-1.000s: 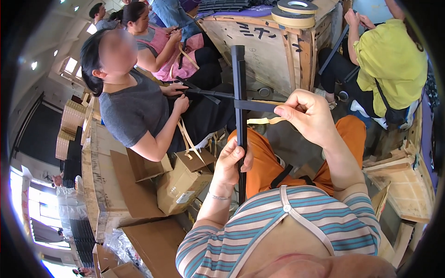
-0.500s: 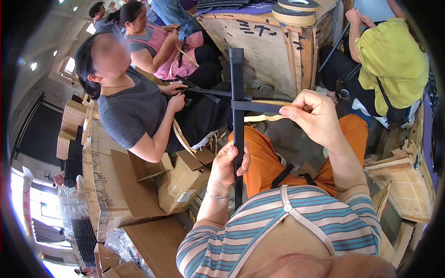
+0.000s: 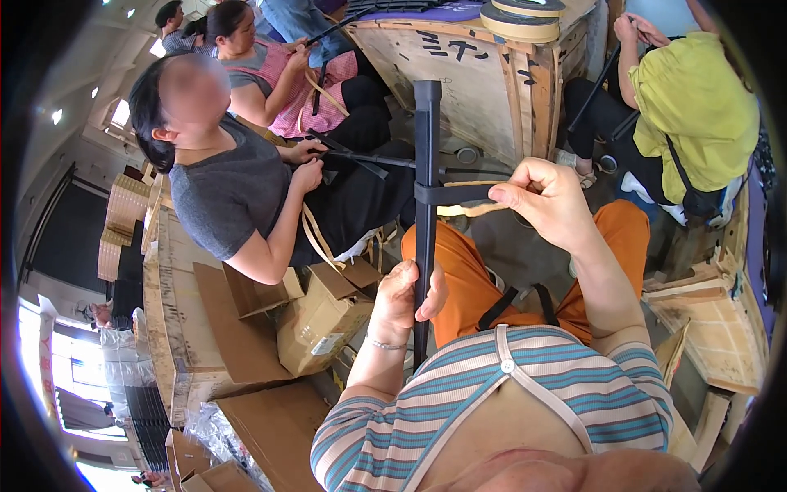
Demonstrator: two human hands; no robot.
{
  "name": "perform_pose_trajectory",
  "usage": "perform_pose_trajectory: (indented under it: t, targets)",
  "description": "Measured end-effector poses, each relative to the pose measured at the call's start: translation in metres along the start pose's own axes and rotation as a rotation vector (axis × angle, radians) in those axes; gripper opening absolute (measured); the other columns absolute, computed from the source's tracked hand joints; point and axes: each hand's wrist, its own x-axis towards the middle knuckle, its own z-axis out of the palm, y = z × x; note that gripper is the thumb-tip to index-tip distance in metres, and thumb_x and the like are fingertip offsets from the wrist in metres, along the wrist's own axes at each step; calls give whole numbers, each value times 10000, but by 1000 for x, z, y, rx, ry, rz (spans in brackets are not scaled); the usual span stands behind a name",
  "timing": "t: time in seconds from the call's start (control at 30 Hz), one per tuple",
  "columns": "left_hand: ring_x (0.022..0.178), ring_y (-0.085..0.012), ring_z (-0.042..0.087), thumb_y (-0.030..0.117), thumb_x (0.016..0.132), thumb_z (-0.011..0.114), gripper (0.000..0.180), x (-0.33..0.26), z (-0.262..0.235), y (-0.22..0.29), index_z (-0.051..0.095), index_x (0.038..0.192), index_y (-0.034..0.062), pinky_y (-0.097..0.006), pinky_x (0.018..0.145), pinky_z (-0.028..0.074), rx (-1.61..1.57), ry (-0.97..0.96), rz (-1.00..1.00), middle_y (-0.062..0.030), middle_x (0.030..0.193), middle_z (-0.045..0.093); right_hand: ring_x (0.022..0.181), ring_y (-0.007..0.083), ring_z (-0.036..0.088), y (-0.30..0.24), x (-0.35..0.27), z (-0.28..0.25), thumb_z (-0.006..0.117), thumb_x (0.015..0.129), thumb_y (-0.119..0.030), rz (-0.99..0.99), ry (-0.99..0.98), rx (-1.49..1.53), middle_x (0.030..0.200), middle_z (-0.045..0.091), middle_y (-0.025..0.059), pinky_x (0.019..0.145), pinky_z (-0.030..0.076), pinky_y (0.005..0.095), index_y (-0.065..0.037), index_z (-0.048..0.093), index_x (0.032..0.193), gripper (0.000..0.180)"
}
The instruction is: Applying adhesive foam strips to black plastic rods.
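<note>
Upright before me stands a long black bar (image 3: 426, 148), its lower part gripped by my left hand (image 3: 407, 297), fingers wrapped round it. A black tape strip (image 3: 463, 194) with a tan backing (image 3: 475, 208) wraps the bar above that hand and runs out to the right. Its free end is pinched between thumb and fingers of my right hand (image 3: 551, 201), which pulls it nearly level. The bar's top end (image 3: 426, 88) is wider and points away from me.
To the left, a person in a grey shirt (image 3: 229, 189) handles a similar black bar (image 3: 369, 157). Cardboard boxes (image 3: 324, 316) stand at my left. Tape rolls (image 3: 520, 25) lie on a wooden crate (image 3: 459, 90) ahead. Another person in a yellow-green shirt (image 3: 697, 115) sits at right.
The bar has shifted slightly right, with my left hand moving along with it. My right hand still pinches the tape, slightly nearer the bar.
</note>
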Motion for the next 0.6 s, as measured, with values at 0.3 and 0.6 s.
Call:
perform_pose_trajectory:
  t: [0.3, 0.6]
  targets:
    - [340, -129, 368, 382, 884, 478, 412, -1, 3, 4, 495, 771, -13, -243, 322, 266, 117, 84, -4, -79, 448, 442, 594, 60, 484, -4, 7, 13, 615, 820, -57, -156, -128, -66, 995, 542, 67, 538, 398, 189, 29, 567, 929, 148]
    - [345, -122, 363, 405, 866, 499, 435, -1, 4, 0, 498, 780, -21, -234, 323, 261, 240, 152, -6, -76, 469, 438, 542, 68, 375, -23, 8, 29, 555, 846, -62, -201, -153, -56, 641, 465, 17, 486, 326, 228, 14, 556, 857, 76]
